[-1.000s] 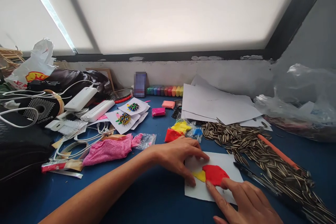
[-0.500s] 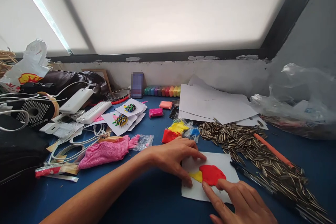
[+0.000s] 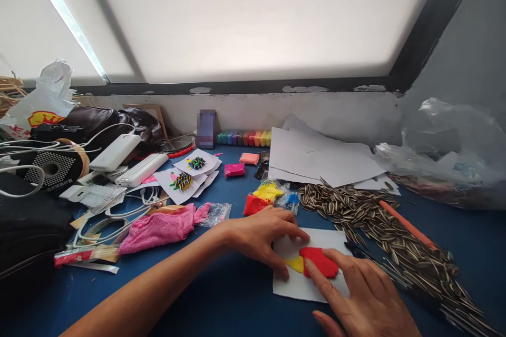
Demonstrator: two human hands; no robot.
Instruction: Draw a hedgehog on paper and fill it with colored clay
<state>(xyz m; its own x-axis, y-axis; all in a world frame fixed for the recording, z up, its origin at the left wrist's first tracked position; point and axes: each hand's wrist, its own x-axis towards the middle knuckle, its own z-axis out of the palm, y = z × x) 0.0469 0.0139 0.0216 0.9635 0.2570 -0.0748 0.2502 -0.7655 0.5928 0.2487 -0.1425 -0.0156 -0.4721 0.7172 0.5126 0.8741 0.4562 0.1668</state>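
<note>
A square of white paper [image 3: 290, 290] lies on the blue table in front of me. On it a flattened patch of red modelling clay [image 3: 320, 266] adjoins a smaller yellow clay piece [image 3: 295, 264]. My left hand [image 3: 263, 234] rests at the paper's left side, thumb and fingers spread, its fingertips on the sheet. From the lower right my right hand [image 3: 366, 295] reaches over the sheet; its fingers are apart and two fingertips touch the red clay. Just beyond my left hand lie packs of red clay [image 3: 254, 205], yellow clay [image 3: 269, 190] and blue clay [image 3: 291, 199].
Striped sunflower seeds [image 3: 371, 226] spread along the right, with a dark pen [image 3: 366, 255] and an orange stick [image 3: 409, 225] among them. White sheets [image 3: 320, 155] lie behind. Leftward are a pink cloth [image 3: 160, 229], decorated cards [image 3: 190, 189] and white power banks [image 3: 142, 168].
My right hand has shifted upward on the red clay, its fingertips now lying further over the patch. My left hand stays in place.
</note>
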